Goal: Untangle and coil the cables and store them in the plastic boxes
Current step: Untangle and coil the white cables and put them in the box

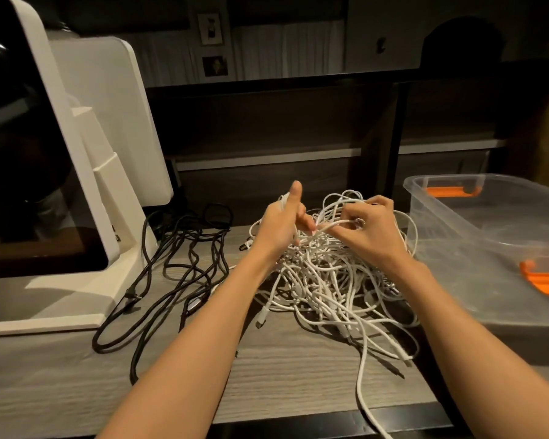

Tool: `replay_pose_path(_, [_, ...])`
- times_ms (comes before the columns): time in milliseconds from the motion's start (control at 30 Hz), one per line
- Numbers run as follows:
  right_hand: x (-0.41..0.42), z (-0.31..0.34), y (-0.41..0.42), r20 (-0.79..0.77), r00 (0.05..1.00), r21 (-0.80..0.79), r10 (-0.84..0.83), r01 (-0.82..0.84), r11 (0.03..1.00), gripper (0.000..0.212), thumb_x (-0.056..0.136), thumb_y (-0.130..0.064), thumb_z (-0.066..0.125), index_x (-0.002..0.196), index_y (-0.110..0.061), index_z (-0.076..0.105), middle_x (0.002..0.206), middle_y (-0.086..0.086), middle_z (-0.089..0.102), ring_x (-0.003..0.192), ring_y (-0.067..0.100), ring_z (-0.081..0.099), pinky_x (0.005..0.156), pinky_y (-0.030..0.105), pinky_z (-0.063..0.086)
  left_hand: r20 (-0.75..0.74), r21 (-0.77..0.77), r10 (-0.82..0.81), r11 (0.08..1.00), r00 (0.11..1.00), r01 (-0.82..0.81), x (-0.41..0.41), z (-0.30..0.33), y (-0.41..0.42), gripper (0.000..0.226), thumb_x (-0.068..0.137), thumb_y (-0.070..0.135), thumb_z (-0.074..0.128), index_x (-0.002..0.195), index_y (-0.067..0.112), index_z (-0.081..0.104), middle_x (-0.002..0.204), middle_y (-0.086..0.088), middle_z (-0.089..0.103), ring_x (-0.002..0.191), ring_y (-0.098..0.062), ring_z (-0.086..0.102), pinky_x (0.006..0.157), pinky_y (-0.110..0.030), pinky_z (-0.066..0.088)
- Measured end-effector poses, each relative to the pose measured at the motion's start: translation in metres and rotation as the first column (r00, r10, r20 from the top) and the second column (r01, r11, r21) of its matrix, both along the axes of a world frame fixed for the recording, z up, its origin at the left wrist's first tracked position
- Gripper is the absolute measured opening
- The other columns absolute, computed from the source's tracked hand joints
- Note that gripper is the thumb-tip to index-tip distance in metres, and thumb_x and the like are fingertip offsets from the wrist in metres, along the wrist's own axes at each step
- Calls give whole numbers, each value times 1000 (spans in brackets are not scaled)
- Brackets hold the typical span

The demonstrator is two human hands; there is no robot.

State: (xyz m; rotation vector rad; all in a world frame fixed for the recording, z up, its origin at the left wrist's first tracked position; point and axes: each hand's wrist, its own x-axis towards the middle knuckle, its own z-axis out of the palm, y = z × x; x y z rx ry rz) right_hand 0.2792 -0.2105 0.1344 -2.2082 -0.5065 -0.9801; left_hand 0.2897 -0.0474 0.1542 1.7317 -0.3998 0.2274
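Both forearms outstretched, left hand (281, 221) and right hand (373, 231) each gripping white cables (324, 280), thumbs raised.

We lose the plastic box (501, 236) past the right edge, white cables (324, 280) tangle hides individual strands, one cable runs off bottom edge.

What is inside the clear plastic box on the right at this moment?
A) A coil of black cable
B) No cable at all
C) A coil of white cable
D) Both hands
B: the clear plastic box shows only its bare bottom and orange latches, while the white cables lie tangled on the table and the black cables lie loose beside them.
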Motion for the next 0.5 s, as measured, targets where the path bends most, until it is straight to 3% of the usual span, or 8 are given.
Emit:
replay_pose_path(67, [-1,2,5,-86,995,56,58,-53,997,46,72,-50,74,51,-24,42,50,-15,41,68,-3,43,82,26,21,30,94,-33,995,999,30,-2,0,-3,56,102,49,28,60,15,42,52,5,62,62,-20,54,50,-19,40])
replay_pose_path(167, [1,5,7,-160,970,178,180,-151,972,41,79,-34,73,55,-25,41,51,-15,42,59,3,40,81,35,26,38,220,-62,974,997,52,-1,-2,-6,60,101,52,29,58,14,46,53,3,60,51,-6,54,58,-22,40])
replay_pose_path(233, [0,8,9,-189,939,274,286,-229,934,24,77,-27,60,60,-25,44,56,-14,44,60,3,41,77,35,30,18,283,-79,957,997,71,1,-4,-7,62,99,56,26,56,15,44,53,2,53,45,-3,50,61,-23,40])
replay_pose_path(400, [-4,13,14,-208,877,352,433,-345,870,11,83,-23,53,74,-18,56,73,9,55,72,30,50,69,39,40,-123,267,-209,935,970,235,1,-3,-7,71,94,65,11,53,14,38,51,-1,41,45,-11,40,52,-18,40])
replay_pose_path(500, [-3,11,14,-173,909,278,378,-324,905,11,92,-14,55,84,-20,57,78,1,57,72,11,52,67,21,42,-162,229,-223,939,961,257,0,-3,-6,70,97,62,11,51,16,37,49,1,40,44,-11,38,50,-18,38])
